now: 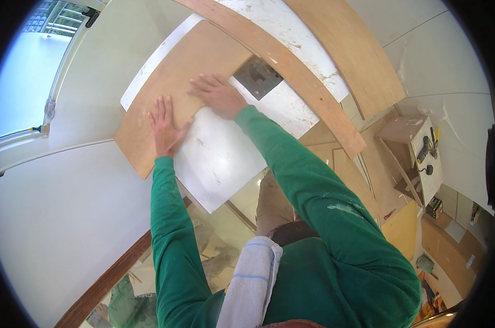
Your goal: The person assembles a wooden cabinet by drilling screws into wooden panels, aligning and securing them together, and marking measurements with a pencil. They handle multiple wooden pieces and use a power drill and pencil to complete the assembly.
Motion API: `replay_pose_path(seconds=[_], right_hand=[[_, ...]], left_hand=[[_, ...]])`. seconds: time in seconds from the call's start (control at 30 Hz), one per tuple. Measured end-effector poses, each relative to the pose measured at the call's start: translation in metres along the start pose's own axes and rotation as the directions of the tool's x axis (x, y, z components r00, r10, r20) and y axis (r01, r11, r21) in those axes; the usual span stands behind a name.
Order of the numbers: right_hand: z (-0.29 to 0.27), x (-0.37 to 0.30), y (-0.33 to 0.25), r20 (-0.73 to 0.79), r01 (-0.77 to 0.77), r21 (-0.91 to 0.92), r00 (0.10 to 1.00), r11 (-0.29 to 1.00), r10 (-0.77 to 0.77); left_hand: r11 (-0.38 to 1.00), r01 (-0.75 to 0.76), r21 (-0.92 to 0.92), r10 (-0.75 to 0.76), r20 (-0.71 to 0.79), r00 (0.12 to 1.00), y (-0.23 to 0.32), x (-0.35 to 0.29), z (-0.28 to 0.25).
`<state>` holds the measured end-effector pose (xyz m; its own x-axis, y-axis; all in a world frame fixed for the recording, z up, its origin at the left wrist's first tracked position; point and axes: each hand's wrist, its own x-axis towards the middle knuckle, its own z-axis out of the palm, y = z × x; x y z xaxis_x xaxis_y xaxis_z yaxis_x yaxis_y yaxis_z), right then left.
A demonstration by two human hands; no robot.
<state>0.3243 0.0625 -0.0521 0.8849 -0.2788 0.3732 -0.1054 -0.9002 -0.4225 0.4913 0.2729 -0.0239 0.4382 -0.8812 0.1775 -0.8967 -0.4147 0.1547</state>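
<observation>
On the white worktop [220, 164], brown board [198, 54] flat, left end overhanging. Left hand [167, 131] spread flat on it, right hand [220, 97] likewise at near edge; neither grasping. Bare surface toward person. Small box [434, 208], far right: print illegible.

Woodworking workshop; wooden boards [204, 52]; hand tools [423, 150].

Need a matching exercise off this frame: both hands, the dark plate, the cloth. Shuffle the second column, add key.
1. Left hand
2. Right hand
3. Dark plate
4. Folded cloth

A. Pale, with blue stripes
B. Spread on brown board, nearer the window
C. Squarish, beside the board
D. Fingers on the board, nearer the plate

Pairs: 1-B, 2-D, 3-C, 4-A
</observation>
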Motion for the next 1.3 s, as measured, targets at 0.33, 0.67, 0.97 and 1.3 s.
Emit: replay_pose_path(seconds=[0.33, 0.67, 0.97, 1.3], right_hand=[[0.024, 0.053, -0.011, 0.127, -0.088, 0.003, 0.988, 0.996, 0.087], [0.018, 0.056, -0.039, 0.181, -0.178, 0.087, 0.97, 0.98, 0.16], [0.028, 0.049, -0.07, 0.152, -0.222, -0.008, 0.963, 0.975, 0.22], [-0.012, -0.002, -0.132, 0.125, -0.192, 0.148, 0.977, 0.97, 0.175]], left_hand=[[0.994, 0.103, -0.028, -0.103, -0.011, 0.995, -0.021, 0.014, -0.006], [0.585, 0.377, -0.718, -0.459, 0.091, 0.884, -0.085, -0.014, -0.022], [0.649, 0.759, -0.058, -0.709, 0.316, 0.631, -0.277, 0.006, -0.047], [0.397, 0.917, 0.021, -0.899, 0.211, 0.384, -0.213, -0.113, -0.067]])
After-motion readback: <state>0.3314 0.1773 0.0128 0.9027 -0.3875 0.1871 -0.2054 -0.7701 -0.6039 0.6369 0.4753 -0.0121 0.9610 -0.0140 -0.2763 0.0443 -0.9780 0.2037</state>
